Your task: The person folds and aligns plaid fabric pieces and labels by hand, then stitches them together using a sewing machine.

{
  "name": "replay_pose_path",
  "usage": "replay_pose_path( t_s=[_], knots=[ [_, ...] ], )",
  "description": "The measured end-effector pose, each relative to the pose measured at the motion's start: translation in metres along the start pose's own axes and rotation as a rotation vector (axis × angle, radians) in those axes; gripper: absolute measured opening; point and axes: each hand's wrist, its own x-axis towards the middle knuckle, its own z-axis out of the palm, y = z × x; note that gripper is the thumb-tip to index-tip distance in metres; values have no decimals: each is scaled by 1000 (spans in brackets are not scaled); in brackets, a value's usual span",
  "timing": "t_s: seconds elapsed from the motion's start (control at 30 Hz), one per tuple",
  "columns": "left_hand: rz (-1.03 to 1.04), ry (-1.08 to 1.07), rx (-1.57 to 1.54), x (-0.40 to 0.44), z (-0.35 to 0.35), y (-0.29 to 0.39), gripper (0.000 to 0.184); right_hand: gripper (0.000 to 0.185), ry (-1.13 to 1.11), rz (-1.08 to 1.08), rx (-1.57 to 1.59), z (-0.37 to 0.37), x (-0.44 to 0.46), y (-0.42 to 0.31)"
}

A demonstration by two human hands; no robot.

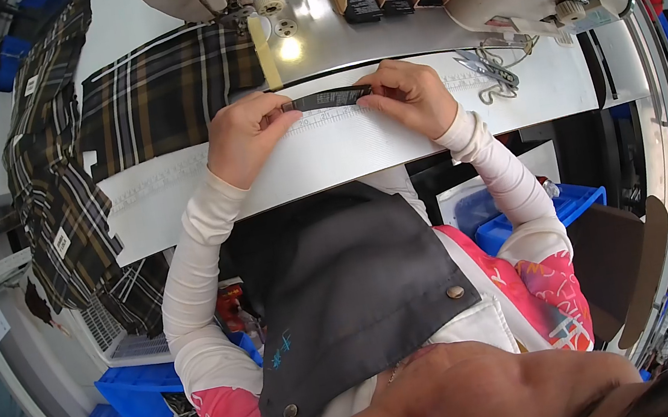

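White tabletop (326,153) here, plaid cloth (153,97) off past my left hand (250,135). Black label (326,99) sits between both hands, long axis running hand to hand: left's pinching one end, right hand (412,97) the other, neither's nearer.

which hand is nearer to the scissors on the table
The right. The right hand is just left of the scissors, not touching them; the left hand is farther left, at the other end of the black label.
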Motion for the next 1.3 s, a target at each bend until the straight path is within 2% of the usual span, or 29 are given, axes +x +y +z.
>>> replay_pose_path(
  t_s=[0.23,0.57,0.73,0.83,0.97,1.1,1.2,1.23,1.3],
  knots=[
    [-5,-41,20,1,1,-1,20,19,2,-25,0,1,-2,0],
    [18,-9,30,1,2,1,14,13,44,-128,-53,3,-1,5],
    [1,0,14,2,2,-1,14,11,40,-112,-42,3,-1,4],
    [322,73,343,4,-4,9,19,11,14,-90,-33,1,-1,-1],
    [464,61,354,-1,8,22,20,12,-72,-32,53,4,-4,-16],
    [283,122,95,-22,10,4,12,14,-118,-77,216,16,-7,-22],
    [-126,175,-274,-38,-16,-9,10,13,-67,-47,61,13,11,-14],
    [-201,167,-394,-40,-25,-14,10,12,-109,-39,-27,12,22,-13],
    [-238,172,-417,-42,-33,-20,11,12,-62,-198,-112,21,46,-14]
  ],
)
